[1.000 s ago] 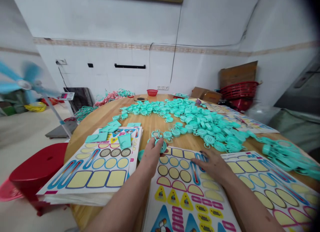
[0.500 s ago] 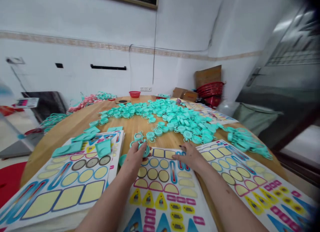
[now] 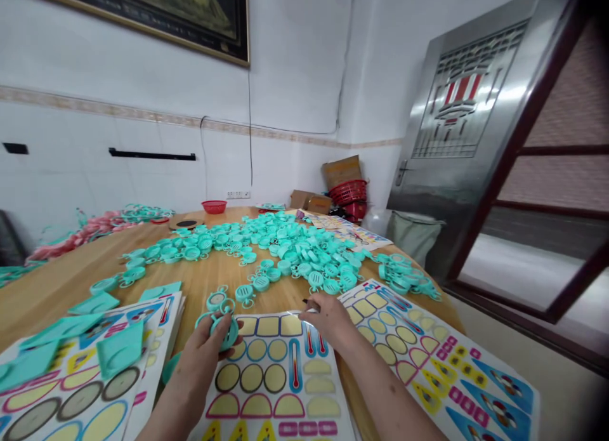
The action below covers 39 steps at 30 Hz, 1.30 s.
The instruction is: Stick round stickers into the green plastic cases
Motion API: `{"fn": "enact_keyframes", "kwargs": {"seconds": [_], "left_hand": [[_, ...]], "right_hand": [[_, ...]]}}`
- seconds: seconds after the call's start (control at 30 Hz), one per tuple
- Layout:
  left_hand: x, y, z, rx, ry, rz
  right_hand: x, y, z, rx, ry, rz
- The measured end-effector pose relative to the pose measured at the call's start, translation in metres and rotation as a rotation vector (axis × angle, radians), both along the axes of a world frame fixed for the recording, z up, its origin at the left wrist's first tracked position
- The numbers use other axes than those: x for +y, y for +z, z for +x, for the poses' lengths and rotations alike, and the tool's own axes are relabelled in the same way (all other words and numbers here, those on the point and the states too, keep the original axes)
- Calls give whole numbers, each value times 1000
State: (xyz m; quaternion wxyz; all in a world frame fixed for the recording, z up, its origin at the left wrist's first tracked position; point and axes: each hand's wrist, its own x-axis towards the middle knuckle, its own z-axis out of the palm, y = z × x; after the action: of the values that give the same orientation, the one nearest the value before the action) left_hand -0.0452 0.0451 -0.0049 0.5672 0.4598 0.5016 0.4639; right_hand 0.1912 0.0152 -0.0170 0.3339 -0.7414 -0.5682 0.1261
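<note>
My left hand (image 3: 207, 342) is closed round a teal round plastic piece (image 3: 229, 332) with small loops, above the left edge of the middle sticker sheet (image 3: 311, 368). Just beyond its fingers lies another teal round piece (image 3: 217, 299) with a grey disc on its face. My right hand (image 3: 328, 315) is at the top right of that sheet, its fingers pinched together. Something small and dark shows by its fingertips, but I cannot make out what they hold. The sheet carries cream shapes with coloured outlines, thermometers and yellow triangles.
Many teal round pieces (image 3: 285, 241) are heaped across the wooden table (image 3: 200, 277). Sticker sheets with flat teal parts (image 3: 121, 347) on top lie left; another sheet stack (image 3: 404, 339) lies right. A red basket (image 3: 214, 207) stands at the back. Pink and teal parts (image 3: 102, 224) are piled back left.
The view has turned to the right. My right hand has drawn its fingers in from the sheet's top stickers. My left hand still grips the teal piece.
</note>
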Motion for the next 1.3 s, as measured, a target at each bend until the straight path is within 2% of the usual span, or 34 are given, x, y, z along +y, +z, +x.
{"fn": "enact_keyframes", "kwargs": {"seconds": [0.13,0.3,0.47,0.53,0.67,0.77,0.87,1.0,1.13,1.2,1.3], "left_hand": [[0,0,-3,-32,-10,34],[-4,7,-3,-78,15,119],[-7,16,-4,-169,-95,50],[-8,17,-5,-182,-93,14],[-8,19,-7,-202,-149,-56],[-8,20,-7,-225,-179,-60],[-6,21,-7,-276,-58,-40],[0,19,-8,-386,128,32],[5,18,-10,-490,172,32],[5,18,-10,-525,108,-2],[2,20,-9,-522,5,-56]], "right_hand": [[-5,12,-6,72,20,84],[-14,38,-9,263,116,145],[-20,67,-3,420,221,123],[-21,76,-2,466,243,90],[-18,84,2,524,203,64],[-23,85,5,538,114,87],[-44,76,2,526,46,81],[-89,45,-16,645,112,-8],[-125,12,-35,755,204,-145],[-136,11,-34,798,200,-156],[-148,30,-13,790,132,-60]]}}
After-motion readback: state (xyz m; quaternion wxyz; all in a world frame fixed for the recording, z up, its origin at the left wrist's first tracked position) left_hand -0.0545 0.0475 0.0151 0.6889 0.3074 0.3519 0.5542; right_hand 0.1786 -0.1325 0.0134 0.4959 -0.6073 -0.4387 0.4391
